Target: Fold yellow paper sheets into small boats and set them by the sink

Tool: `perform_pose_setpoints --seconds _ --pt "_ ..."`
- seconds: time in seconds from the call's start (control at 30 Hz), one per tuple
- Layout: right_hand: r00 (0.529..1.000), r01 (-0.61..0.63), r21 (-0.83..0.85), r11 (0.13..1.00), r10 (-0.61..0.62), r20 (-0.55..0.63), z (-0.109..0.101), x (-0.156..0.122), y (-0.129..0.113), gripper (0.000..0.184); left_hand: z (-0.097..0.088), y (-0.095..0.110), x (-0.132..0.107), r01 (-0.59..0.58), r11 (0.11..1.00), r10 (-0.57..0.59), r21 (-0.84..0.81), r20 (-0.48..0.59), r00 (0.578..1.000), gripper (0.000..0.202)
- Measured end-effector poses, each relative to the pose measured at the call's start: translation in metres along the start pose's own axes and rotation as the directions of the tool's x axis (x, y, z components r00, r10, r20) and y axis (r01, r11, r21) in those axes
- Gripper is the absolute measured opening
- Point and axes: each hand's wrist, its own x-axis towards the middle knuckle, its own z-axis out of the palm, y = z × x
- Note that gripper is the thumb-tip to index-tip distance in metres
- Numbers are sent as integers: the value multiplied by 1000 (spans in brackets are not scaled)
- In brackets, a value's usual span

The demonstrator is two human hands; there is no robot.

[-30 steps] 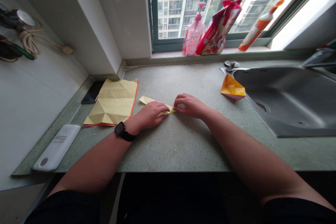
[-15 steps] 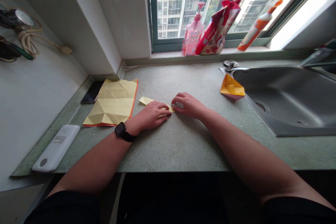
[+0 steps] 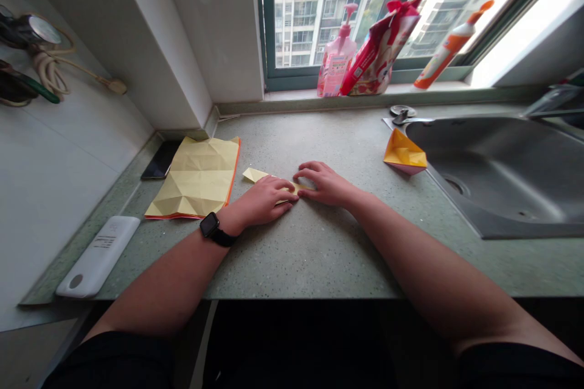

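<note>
Flat on the speckled stone table (image 3: 319,261), a narrow folded strip of yellow paper (image 3: 256,175), pointed end out to the left, middle under the left hand (image 3: 262,202): palm down, fingers together, pressing, no grip, a black smartwatch (image 3: 209,225) on the wrist. Just beside it, the right hand (image 3: 325,186), fingers spread wider and flatter than a moment ago, fingertips at the strip's right end, no pinch. The only change: that opening of the right hand, the strip in the same spot between both hands. Left of them, a creased yellow sheet (image 3: 196,179) with an orange edge, a black phone (image 3: 159,160) just beside it. To the right, a small orange paper fold (image 3: 404,155) at the steel sink (image 3: 497,176).
</note>
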Motion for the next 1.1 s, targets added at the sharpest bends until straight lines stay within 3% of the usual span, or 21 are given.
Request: perform_pose_setpoints --seconds 0.5,0.77,0.9,1.1 --pt "982 -170 -50 984 174 73 -12 -8 45 62 -2 2 -1 32 999 -34 35 39 999 25" --pt "972 -210 -7 978 209 109 -25 -10 39 60 -3 2 -1 24 999 -26 42 49 998 26" --pt "983 -179 -2 984 179 40 -19 -5 31 53 -1 1 -2 18 999 -19 39 43 999 26" --pt "988 -139 -67 988 143 63 -6 -1 24 53 -2 1 -2 19 1000 -20 25 37 999 22"
